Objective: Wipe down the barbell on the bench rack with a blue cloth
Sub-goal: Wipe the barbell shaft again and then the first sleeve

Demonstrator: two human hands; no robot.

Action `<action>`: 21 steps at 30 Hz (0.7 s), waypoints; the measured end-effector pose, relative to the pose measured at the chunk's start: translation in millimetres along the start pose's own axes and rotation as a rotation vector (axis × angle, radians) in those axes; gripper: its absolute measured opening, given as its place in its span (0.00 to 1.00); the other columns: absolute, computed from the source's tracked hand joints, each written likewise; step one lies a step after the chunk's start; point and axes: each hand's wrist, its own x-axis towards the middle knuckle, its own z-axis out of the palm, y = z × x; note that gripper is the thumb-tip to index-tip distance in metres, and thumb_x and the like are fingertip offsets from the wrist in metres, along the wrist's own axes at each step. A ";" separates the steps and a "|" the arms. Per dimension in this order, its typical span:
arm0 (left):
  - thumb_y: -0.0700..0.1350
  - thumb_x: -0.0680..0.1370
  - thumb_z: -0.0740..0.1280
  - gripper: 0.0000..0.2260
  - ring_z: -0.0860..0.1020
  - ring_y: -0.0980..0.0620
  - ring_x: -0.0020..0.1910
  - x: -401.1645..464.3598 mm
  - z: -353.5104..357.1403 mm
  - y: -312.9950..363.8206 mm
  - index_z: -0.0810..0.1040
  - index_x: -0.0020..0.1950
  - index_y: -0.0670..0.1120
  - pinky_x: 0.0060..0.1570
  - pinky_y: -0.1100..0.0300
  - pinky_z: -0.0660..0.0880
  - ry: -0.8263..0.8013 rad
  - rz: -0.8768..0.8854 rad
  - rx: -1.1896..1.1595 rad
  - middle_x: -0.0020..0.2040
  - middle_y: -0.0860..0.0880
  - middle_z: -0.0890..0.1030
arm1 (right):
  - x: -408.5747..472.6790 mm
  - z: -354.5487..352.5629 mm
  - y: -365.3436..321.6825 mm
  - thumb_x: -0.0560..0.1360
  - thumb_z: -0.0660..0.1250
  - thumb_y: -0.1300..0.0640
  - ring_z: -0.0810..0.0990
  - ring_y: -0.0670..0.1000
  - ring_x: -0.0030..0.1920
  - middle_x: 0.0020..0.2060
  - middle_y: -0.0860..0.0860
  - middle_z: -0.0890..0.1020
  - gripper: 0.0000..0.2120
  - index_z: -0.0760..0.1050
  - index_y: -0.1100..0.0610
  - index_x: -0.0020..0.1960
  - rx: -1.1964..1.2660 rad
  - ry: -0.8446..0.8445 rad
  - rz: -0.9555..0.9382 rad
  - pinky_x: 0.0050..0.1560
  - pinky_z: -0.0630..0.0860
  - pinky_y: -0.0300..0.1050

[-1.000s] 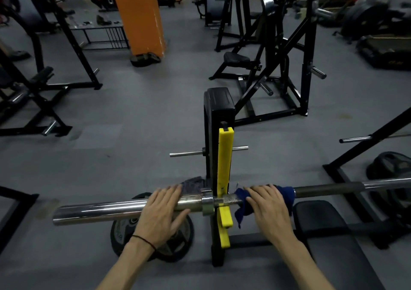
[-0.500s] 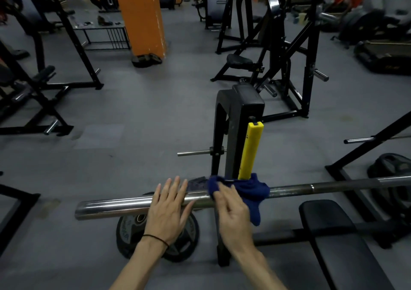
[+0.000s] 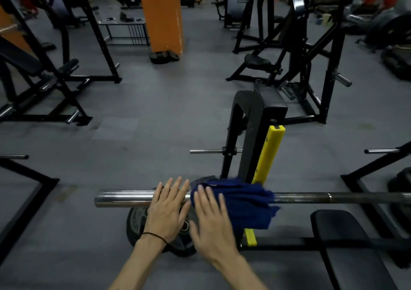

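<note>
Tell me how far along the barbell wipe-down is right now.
Mid-job. The right hand presses the blue cloth flat over the barbell beside the yellow rack upright, while the left hand rests on the chrome sleeve. The shaft running right shows no cloth on it; whether any part is already clean cannot be told.

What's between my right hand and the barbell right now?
In the head view, the blue cloth lies between them: the right hand presses flat on its left part, draped over the barbell.
</note>
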 end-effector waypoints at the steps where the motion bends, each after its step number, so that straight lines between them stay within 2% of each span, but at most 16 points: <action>1: 0.57 0.87 0.42 0.28 0.74 0.44 0.72 1.7 -1.2 -3.3 0.70 0.77 0.47 0.73 0.46 0.60 -0.001 0.028 -0.001 0.73 0.46 0.75 | 3.8 0.1 -1.9 0.77 0.60 0.43 0.61 0.55 0.80 0.80 0.54 0.63 0.35 0.65 0.58 0.79 0.004 -0.002 -0.058 0.77 0.53 0.56; 3: 0.55 0.87 0.42 0.27 0.76 0.45 0.69 2.9 -3.2 -13.8 0.72 0.76 0.46 0.72 0.48 0.62 0.025 0.045 -0.016 0.72 0.46 0.76 | 8.6 -9.0 20.8 0.77 0.60 0.44 0.66 0.54 0.78 0.79 0.54 0.65 0.34 0.67 0.57 0.79 -0.010 0.002 -0.091 0.77 0.55 0.54; 5: 0.55 0.87 0.45 0.26 0.77 0.44 0.69 1.4 -5.7 -25.8 0.74 0.75 0.45 0.73 0.48 0.62 0.052 -0.016 -0.004 0.70 0.46 0.78 | 8.6 -20.0 58.4 0.78 0.58 0.45 0.70 0.55 0.76 0.77 0.55 0.69 0.31 0.69 0.59 0.77 -0.059 0.042 -0.027 0.77 0.56 0.57; 7: 0.57 0.85 0.50 0.25 0.75 0.44 0.70 -3.0 -4.8 -36.4 0.73 0.75 0.47 0.74 0.44 0.60 0.067 -0.049 0.028 0.71 0.46 0.77 | -2.7 -24.1 77.5 0.81 0.55 0.45 0.68 0.56 0.77 0.77 0.55 0.70 0.29 0.69 0.59 0.77 -0.137 0.058 0.031 0.78 0.56 0.61; 9: 0.58 0.85 0.49 0.25 0.74 0.43 0.71 -8.0 -3.6 -36.9 0.73 0.76 0.49 0.75 0.41 0.60 0.060 -0.073 0.033 0.72 0.46 0.76 | -9.6 -20.4 67.4 0.82 0.55 0.45 0.65 0.57 0.79 0.77 0.55 0.69 0.29 0.69 0.60 0.77 -0.109 0.079 0.110 0.78 0.55 0.62; 11: 0.59 0.86 0.46 0.27 0.74 0.43 0.71 -6.7 -1.3 -32.4 0.74 0.75 0.48 0.74 0.39 0.60 0.069 -0.078 0.010 0.72 0.46 0.76 | 1.6 -9.5 38.3 0.81 0.56 0.45 0.66 0.58 0.78 0.76 0.58 0.70 0.30 0.70 0.62 0.76 -0.047 0.083 0.155 0.78 0.55 0.60; 14: 0.57 0.87 0.46 0.27 0.74 0.43 0.71 -5.8 2.3 -31.6 0.76 0.73 0.47 0.74 0.40 0.62 0.102 -0.064 -0.024 0.73 0.46 0.76 | 30.0 2.9 -2.2 0.82 0.57 0.44 0.72 0.56 0.73 0.72 0.56 0.75 0.28 0.72 0.60 0.75 0.031 0.023 0.047 0.78 0.56 0.55; 16: 0.57 0.87 0.46 0.27 0.74 0.44 0.70 -9.2 2.8 -37.9 0.76 0.73 0.46 0.73 0.42 0.63 0.108 -0.010 -0.023 0.73 0.46 0.75 | 42.6 4.7 -3.0 0.84 0.56 0.44 0.77 0.55 0.67 0.67 0.54 0.79 0.25 0.74 0.58 0.73 0.033 -0.017 0.018 0.76 0.58 0.52; 18: 0.57 0.86 0.49 0.25 0.76 0.45 0.69 -9.0 -0.6 -46.3 0.76 0.72 0.46 0.70 0.46 0.65 0.111 0.062 -0.007 0.72 0.46 0.76 | 39.5 -0.4 16.5 0.84 0.56 0.44 0.80 0.57 0.64 0.64 0.55 0.81 0.25 0.76 0.58 0.71 0.031 0.012 0.071 0.74 0.61 0.51; 20: 0.57 0.85 0.52 0.24 0.78 0.47 0.65 -4.5 -3.0 -52.4 0.77 0.72 0.47 0.66 0.49 0.67 0.082 0.084 -0.017 0.69 0.47 0.79 | 22.5 -7.7 31.1 0.84 0.55 0.45 0.78 0.59 0.68 0.67 0.57 0.80 0.26 0.76 0.60 0.71 0.017 0.081 0.160 0.74 0.62 0.53; 21: 0.58 0.85 0.51 0.24 0.80 0.48 0.63 -1.9 -4.3 -54.8 0.78 0.70 0.48 0.64 0.51 0.69 0.063 0.067 -0.045 0.66 0.49 0.81 | 11.1 -8.4 26.8 0.84 0.53 0.44 0.73 0.58 0.73 0.71 0.57 0.76 0.28 0.73 0.61 0.74 0.026 0.089 0.203 0.76 0.60 0.54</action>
